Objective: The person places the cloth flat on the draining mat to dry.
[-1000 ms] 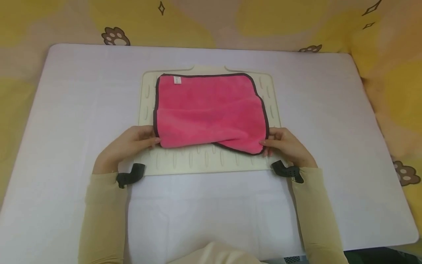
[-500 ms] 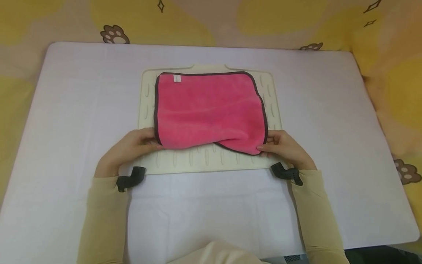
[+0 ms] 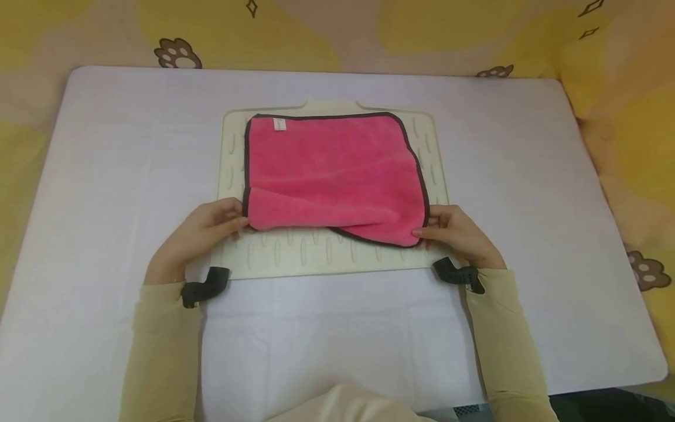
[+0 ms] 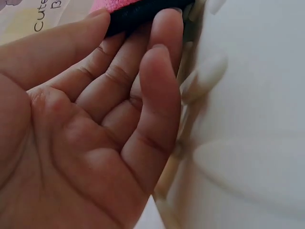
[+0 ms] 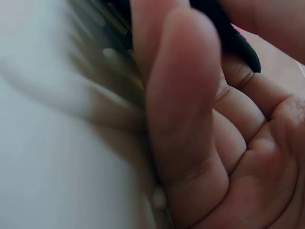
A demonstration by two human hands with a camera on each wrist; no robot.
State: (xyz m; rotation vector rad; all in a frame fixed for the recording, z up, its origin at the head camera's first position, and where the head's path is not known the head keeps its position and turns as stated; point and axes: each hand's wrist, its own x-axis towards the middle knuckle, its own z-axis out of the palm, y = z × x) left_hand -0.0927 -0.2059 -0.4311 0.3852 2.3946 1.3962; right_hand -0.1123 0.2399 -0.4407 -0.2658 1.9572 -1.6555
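Observation:
A pink cloth [image 3: 327, 170] with a dark edge binding and a small white tag [image 3: 279, 124] lies over a cream ribbed mat [image 3: 316, 255]. Its near edge is folded under, and a dark-edged flap shows at the near right. My left hand [image 3: 203, 231] pinches the near left corner between thumb and fingers; in the left wrist view the dark edge [image 4: 136, 16] sits between them. At the near right corner, my right hand [image 3: 459, 231] pinches the cloth, thumb on top. The right wrist view shows the dark binding [image 5: 248, 52] between thumb and fingers.
The mat lies on a white table [image 3: 337, 328]. Behind and to the right hangs a yellow patterned fabric [image 3: 343, 35] with paw prints. A black wrist device [image 3: 205, 286] sits on the left wrist, another black device [image 3: 457, 275] on the right.
The left hand first came slightly nearer, then moved away and left, shifting the cloth's near left corner with it. That side's near edge now lies farther back. The right hand has barely moved.

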